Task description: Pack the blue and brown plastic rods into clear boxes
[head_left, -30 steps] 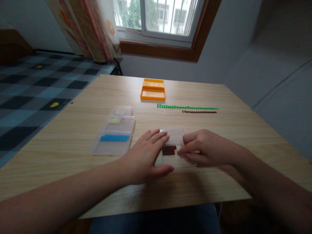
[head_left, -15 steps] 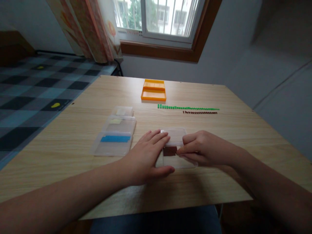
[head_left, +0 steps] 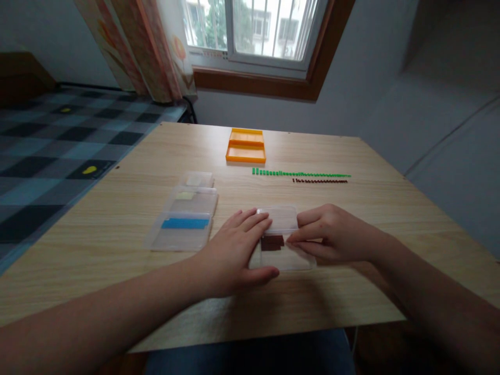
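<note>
In front of me an opened clear plastic case lies on the table. A block of small dark brown tiles is packed into the left of its near half. My left hand is open and rests across the case's left edge, thumb and fingers spread. At the right side of the case, my right hand has thumb and fingertips pinched together beside the tiles; whatever they hold is too small or hidden. Beyond it stretches a line of tiny brown pieces, with a longer line of green pieces behind.
Left of my hands lies a larger clear case with a blue strip of pieces inside. A smaller clear case is behind it. An open orange box stands near the far edge of the wooden table.
My right hand has drawn slightly right and away from the brown tiles, showing more of their uneven right end. My left hand stays on the case.
</note>
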Available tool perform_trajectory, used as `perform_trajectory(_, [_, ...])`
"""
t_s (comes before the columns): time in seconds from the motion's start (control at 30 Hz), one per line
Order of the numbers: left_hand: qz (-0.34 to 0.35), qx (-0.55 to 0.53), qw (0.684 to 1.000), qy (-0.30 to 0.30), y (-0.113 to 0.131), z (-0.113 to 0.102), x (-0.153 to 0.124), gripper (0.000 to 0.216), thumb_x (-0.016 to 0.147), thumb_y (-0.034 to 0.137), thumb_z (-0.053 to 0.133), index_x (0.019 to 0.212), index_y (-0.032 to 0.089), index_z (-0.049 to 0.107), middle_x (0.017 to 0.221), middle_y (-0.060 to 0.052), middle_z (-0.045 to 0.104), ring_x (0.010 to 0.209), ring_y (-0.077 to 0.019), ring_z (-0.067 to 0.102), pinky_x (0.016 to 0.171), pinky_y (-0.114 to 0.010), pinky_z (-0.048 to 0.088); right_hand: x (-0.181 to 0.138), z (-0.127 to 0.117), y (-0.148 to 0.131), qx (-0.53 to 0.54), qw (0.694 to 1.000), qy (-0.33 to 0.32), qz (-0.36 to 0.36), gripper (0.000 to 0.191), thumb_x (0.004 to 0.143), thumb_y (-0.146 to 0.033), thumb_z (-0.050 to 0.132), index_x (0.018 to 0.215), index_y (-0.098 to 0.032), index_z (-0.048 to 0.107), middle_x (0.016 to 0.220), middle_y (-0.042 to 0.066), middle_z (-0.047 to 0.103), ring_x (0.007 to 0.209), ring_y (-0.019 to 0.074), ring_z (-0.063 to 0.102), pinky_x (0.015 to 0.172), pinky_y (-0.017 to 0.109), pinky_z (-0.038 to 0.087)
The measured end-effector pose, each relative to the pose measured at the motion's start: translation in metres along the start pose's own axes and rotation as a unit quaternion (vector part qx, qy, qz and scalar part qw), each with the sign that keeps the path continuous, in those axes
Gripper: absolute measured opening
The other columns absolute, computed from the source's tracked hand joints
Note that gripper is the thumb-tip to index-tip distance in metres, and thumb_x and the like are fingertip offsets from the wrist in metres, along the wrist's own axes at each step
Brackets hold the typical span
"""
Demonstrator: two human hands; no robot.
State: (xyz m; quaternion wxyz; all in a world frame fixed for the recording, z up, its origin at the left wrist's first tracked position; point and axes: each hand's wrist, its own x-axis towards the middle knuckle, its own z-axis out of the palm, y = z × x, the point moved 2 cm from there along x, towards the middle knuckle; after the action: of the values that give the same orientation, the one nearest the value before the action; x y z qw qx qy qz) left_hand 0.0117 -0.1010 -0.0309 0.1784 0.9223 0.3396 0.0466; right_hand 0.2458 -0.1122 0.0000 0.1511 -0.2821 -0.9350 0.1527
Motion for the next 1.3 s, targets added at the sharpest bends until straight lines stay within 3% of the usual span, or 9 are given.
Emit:
perform_trajectory(0.4, [0.014, -0.010, 1.000, 0.016, -0.003, 0.001, -0.001, 0.084, 0.088, 0.063, 0.066, 0.154, 0.015, 0.044, 0.164, -0.018, 0.039, 0.155, -0.0360, 0.030, 0.127, -0.055, 0.021, 0.003, 0.011, 0.003, -0.008, 0.998, -0.050, 0.031, 0.023, 0.099, -0.019, 0.055, 0.094, -0.017, 0.078, 0.075, 0.001, 0.059, 0.063, 0.0110, 0.052, 0.061, 0.025, 0.036])
perform_trajectory(0.63, [0.004, -0.008, 1.000, 0.006, -0.001, 0.001, 0.000, 0.086, 0.086, 0.061, 0.070, 0.153, 0.013, 0.045, 0.163, -0.018, 0.041, 0.155, -0.0353, 0.030, 0.127, -0.053, 0.021, 0.003, 0.011, 0.003, -0.020, 0.998, -0.039, 0.046, 0.028, 0.099, -0.020, 0.055, 0.076, -0.016, 0.071, 0.072, 0.000, 0.057, 0.061, 0.0103, 0.050, 0.061, 0.025, 0.035])
perform_trajectory(1.1, [0.011, -0.009, 1.000, 0.012, -0.002, 0.002, 0.000, 0.085, 0.087, 0.063, 0.068, 0.153, 0.014, 0.044, 0.164, -0.018, 0.039, 0.155, -0.0359, 0.029, 0.127, -0.055, 0.020, 0.004, 0.011, 0.002, -0.033, 0.997, -0.044, 0.047, 0.027, 0.100, -0.020, 0.055, 0.080, -0.017, 0.073, 0.073, 0.001, 0.060, 0.062, 0.0108, 0.051, 0.061, 0.026, 0.035])
perform_trajectory(1.2, [0.005, -0.007, 1.000, 0.009, -0.001, 0.001, 0.001, 0.087, 0.086, 0.062, 0.070, 0.153, 0.012, 0.045, 0.164, -0.018, 0.040, 0.155, -0.0361, 0.029, 0.127, -0.055, 0.021, 0.003, 0.008, 0.002, -0.026, 0.999, -0.019, 0.035, 0.024, 0.100, -0.020, 0.056, 0.087, -0.017, 0.076, 0.073, 0.001, 0.061, 0.061, 0.0106, 0.053, 0.059, 0.026, 0.036])
perform_trajectory(1.3, [-0.003, -0.007, 1.000, 0.004, 0.000, 0.000, 0.001, 0.090, 0.084, 0.060, 0.073, 0.154, 0.011, 0.044, 0.164, -0.018, 0.039, 0.155, -0.0367, 0.029, 0.127, -0.055, 0.021, 0.001, -0.001, 0.008, -0.021, 0.996, 0.084, 0.015, 0.020, 0.100, -0.021, 0.058, 0.096, -0.018, 0.077, 0.072, 0.001, 0.062, 0.059, 0.0111, 0.055, 0.057, 0.025, 0.038])
